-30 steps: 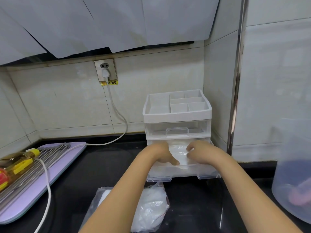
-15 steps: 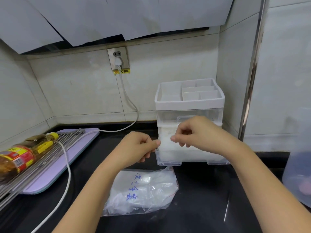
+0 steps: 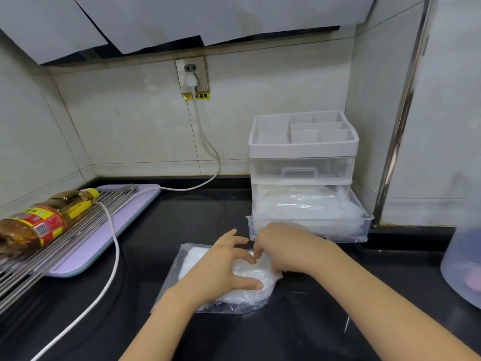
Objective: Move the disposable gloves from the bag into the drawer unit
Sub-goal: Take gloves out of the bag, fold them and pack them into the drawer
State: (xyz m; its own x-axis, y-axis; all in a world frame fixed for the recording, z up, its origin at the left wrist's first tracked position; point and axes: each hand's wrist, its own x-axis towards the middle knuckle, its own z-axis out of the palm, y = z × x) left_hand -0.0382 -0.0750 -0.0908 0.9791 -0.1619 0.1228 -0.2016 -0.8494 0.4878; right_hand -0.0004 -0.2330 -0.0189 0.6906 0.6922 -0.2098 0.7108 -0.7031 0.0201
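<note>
Hands meet over the bag (image 3: 183, 269), which lies flat on the black tabletop (image 3: 260, 340). The left hand (image 3: 226, 269) rests on it with fingers spread, pressing it down and gripping nothing; the right hand (image 3: 286, 250) bends its fingers down at the bag's far edge, and whether they pinch film or contents I cannot tell. Disposable gloves (image 3: 197, 256) show as a white wad through the bag under both palms. The step in hand looks like fetching another batch: the left hand pins the bag while the right works at it. The next move calls for drawing a wad free of the thin film and lifting it a short way. Just beyond the right hand the lower drawer (image 3: 309, 230) of the drawer unit (image 3: 302, 149) stands pulled out, with white gloves heaped inside. Out past the left hand a white cable (image 3: 114, 256) crosses the tabletop beside a purple board (image 3: 125, 222), where an oil bottle (image 3: 39, 225) lies on a metal rack; the cable runs up the tiled wall to a socket (image 3: 192, 76). Off to the right stands a translucent container (image 3: 463, 269).
</note>
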